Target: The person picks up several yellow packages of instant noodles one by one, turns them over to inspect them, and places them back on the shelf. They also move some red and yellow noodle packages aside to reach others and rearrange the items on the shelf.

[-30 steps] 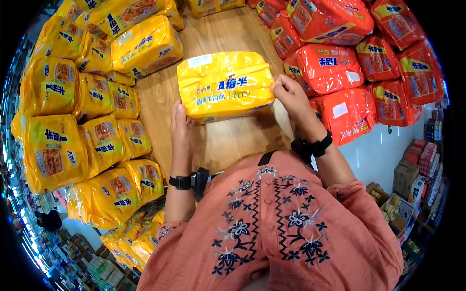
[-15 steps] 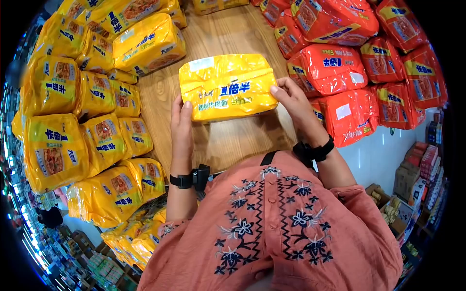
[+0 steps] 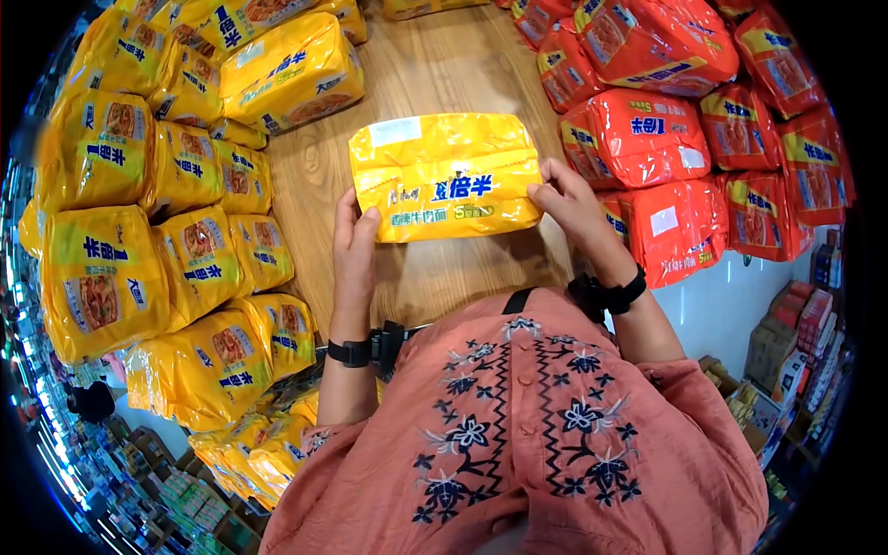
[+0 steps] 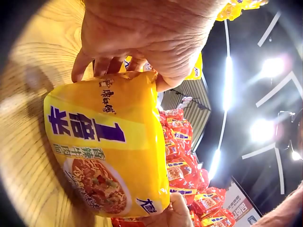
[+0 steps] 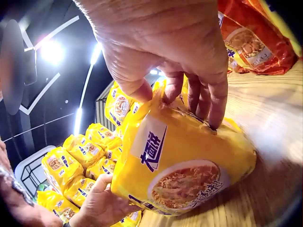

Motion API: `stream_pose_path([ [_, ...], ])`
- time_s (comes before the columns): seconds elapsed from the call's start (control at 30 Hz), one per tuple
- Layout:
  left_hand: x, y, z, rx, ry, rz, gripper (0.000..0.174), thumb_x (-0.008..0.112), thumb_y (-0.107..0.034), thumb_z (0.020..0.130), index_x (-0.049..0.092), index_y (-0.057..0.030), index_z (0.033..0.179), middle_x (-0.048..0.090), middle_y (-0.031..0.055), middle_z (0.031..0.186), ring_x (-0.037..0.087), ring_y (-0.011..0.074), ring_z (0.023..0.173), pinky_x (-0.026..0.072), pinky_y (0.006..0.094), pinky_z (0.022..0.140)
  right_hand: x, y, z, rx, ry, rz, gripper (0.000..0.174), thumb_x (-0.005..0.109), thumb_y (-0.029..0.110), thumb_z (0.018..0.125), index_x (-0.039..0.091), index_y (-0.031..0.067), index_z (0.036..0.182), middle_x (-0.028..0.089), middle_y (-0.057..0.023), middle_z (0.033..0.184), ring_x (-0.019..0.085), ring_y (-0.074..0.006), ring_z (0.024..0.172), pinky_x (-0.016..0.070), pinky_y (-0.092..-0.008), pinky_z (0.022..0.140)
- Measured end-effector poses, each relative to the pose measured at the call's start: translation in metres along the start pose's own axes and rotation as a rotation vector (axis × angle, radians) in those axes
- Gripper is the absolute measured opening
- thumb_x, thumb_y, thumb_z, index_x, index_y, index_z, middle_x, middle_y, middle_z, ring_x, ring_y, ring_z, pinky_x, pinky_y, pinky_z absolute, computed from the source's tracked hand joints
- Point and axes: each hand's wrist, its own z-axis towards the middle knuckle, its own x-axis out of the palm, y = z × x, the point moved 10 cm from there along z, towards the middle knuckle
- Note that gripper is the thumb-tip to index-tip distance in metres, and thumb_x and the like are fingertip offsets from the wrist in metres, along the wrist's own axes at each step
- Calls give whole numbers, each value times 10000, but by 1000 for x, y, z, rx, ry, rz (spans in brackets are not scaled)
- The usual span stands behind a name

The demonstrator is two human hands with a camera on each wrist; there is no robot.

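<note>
A yellow multipack of instant noodles [image 3: 444, 176] lies across the middle of the head view, between the two hands, over the wooden table [image 3: 435, 55]. My left hand [image 3: 355, 245] grips its left end, thumb on the near top edge and fingers behind. At the opposite end my right hand [image 3: 572, 203] pinches the gathered wrapper corner between thumb and index finger. In the right wrist view, the other fingers of that hand reach over the end of the pack [image 5: 189, 161]. A bowl of noodles is printed on the pack's front [image 4: 97, 184] in the left wrist view.
Stacked yellow noodle packs [image 3: 106, 277] line the table's left side. Red noodle packs [image 3: 638, 139] are piled along the right. One yellow pack [image 3: 294, 74] lies on its side behind the left hand. Store shelves [image 3: 791, 342] stand beyond the table at lower right.
The right hand has changed from a tight, curled pinch to a looser hold with its fingers behind the end. The pack sits slightly lower and further right in the head view, which has also shifted.
</note>
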Motion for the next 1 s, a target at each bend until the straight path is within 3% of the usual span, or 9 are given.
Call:
stream_pose_path([
  [0.1, 0, 0, -1, 4, 0, -5, 457, 492, -219, 982, 445, 1, 1380, 539, 102, 1306, 507, 175, 1199, 367, 303, 1057, 1, -1, -2, 25, 36, 11, 156, 591, 207, 951, 536, 62, 950, 538, 29, 960, 481, -41, 899, 429, -225, 778],
  [0.8, 1, -3, -6, -1, 8, -1, 479, 504, -254, 980, 440, -3, 1382, 531, 103, 1304, 490, 175, 1210, 350, 311, 1067, 0, -6, -4, 33, 30, 12, 151, 601, 208, 943, 557, 63, 936, 552, 20, 957, 491, -57, 902, 411, -226, 778],
  [1.0, 1, -2, -5, -5, 15, -4, 480, 511, -249, 977, 441, -4, 1384, 530, 105, 1306, 491, 174, 1209, 352, 312, 1068, -2, -14, -3, 52, 16, 54, 157, 617, 220, 950, 551, 78, 935, 546, 36, 915, 481, -34, 831, 399, -202, 723],
])
